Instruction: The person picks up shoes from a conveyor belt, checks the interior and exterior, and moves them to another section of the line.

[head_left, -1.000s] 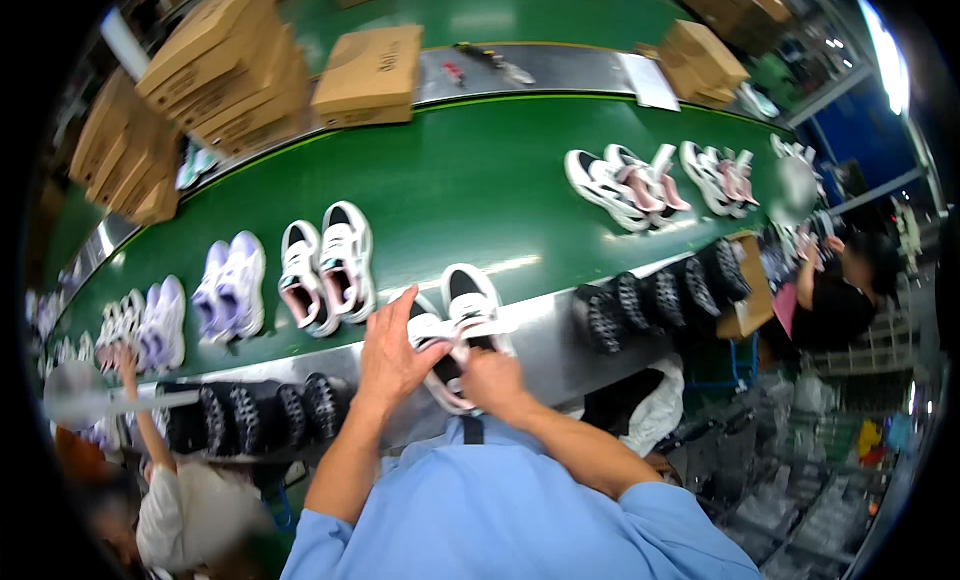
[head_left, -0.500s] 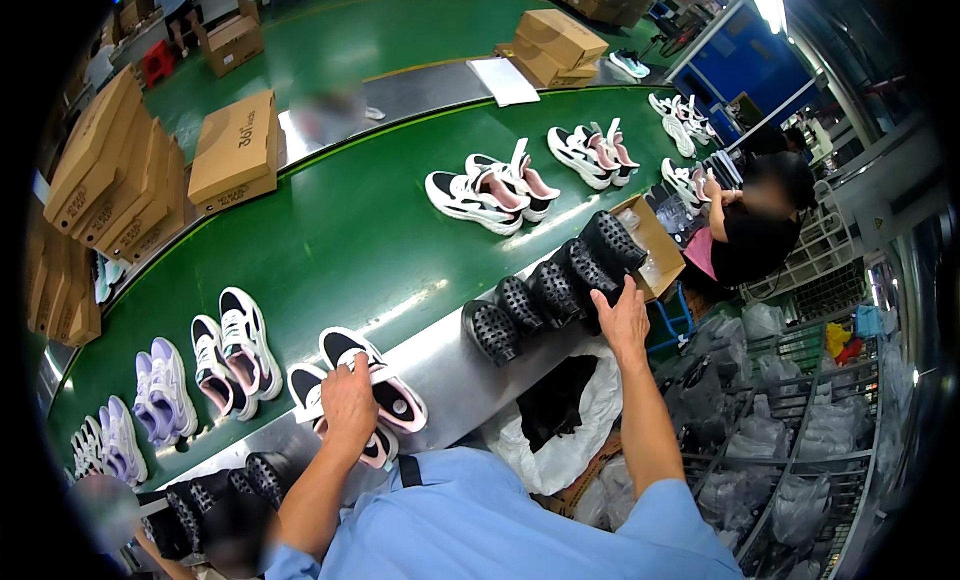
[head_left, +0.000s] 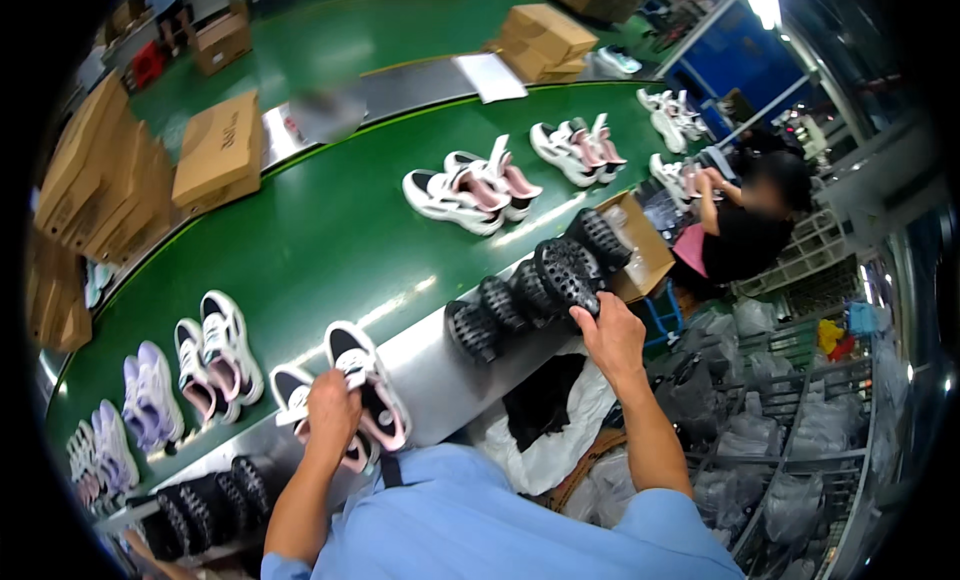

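Two bare hands in the head view, well apart. Left hand (head_left: pixel 333 408) clamped on a pair of white-and-black shoes (head_left: pixel 378 385) near a strap, with the exact hold partly hidden behind the fingers. Pair located just in front of the light-blue shirt (head_left: pixel 460 510), toes pointing away, at the near side of the green counter (head_left: pixel 320 240), partly over its metal ledge (head_left: pixel 435 375). Right hand (head_left: pixel 613 338) reaching out to the right, clamped on the near end of a studded black insert (head_left: pixel 563 272), tilted over a row of similar black inserts (head_left: pixel 472 330) along the ledge. Beyond that row, an open cardboard box (head_left: pixel 652 252) with clear plastic inside. Farther across the green surface, two pairs of pink-lined shoes (head_left: pixel 445 208) with raised straps. To the left, another white-and-black pair (head_left: pixel 232 348), then lilac shoes (head_left: pixel 155 395), with more black inserts on the ledge below. Below the right forearm, a white bag (head_left: pixel 585 410) around something black. At far right, a co-worker in a dark top (head_left: pixel 750 245), near a wire rack of clear bags.
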### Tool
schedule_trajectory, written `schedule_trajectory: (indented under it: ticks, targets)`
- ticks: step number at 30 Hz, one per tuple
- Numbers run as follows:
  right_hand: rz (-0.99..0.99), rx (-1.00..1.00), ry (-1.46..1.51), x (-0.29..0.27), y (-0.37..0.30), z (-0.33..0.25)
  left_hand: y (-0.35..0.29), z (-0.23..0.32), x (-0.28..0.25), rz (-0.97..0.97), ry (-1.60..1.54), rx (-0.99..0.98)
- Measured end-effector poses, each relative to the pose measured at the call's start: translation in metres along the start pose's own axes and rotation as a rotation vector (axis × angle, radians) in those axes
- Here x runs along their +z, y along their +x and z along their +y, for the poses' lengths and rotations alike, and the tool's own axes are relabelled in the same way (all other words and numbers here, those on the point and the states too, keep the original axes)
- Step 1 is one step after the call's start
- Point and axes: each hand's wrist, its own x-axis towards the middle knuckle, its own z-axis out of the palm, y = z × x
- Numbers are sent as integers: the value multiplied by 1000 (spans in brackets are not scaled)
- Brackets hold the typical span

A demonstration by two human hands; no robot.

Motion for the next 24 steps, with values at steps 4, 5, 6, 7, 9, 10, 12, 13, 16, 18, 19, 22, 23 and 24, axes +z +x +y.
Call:
schedule_trajectory:
  ticks: [4, 5, 6, 7, 9, 10, 12, 13, 16, 18, 19, 22, 23, 24]
  targets:
    - [-467, 78, 503, -10, -56, -75, 13, -5, 1, -112, -139, -93]
    - [-552, 87, 611, 1, -75, -88, 18, 3, -4, -131, -199, -79]
    - [-700, 113, 672, 3, -87, -107, 21, 9, -9, -161, -146, -99]
    - [-799, 101, 725, 10, -99, -124, 22, -5, 0, -176, -160, -113]
    - [-925, -4, 724, 29, -113, -145, 22, -11, 3, -181, -180, -130]
    - [-930, -13, 724, 37, -115, -152, 24, -17, 6, -193, -146, -134]
    - [-927, 64, 829, 52, -117, -162, 21, -26, 10, -219, -150, -83]
    - [-930, 60, 830, 58, -116, -164, 20, -25, 12, -226, -159, -57]
    - [-999, 247, 721, 67, -106, -163, 27, 4, 0, -342, -139, 44]
    - [-783, 37, 497, 72, -112, -182, 28, 10, 5, -311, -10, 253]
    - [-559, -167, 272, 75, -111, -196, 35, 4, 8, -297, -7, 257]
    - [-537, -181, 243, 75, -115, -217, 45, -13, 4, -271, -97, 178]
    - [-565, -205, 221, 74, -117, -219, 48, -15, 4, -269, -96, 182]
    - [-597, -202, 261, 68, -113, -210, 51, -17, 3, -290, -75, 208]
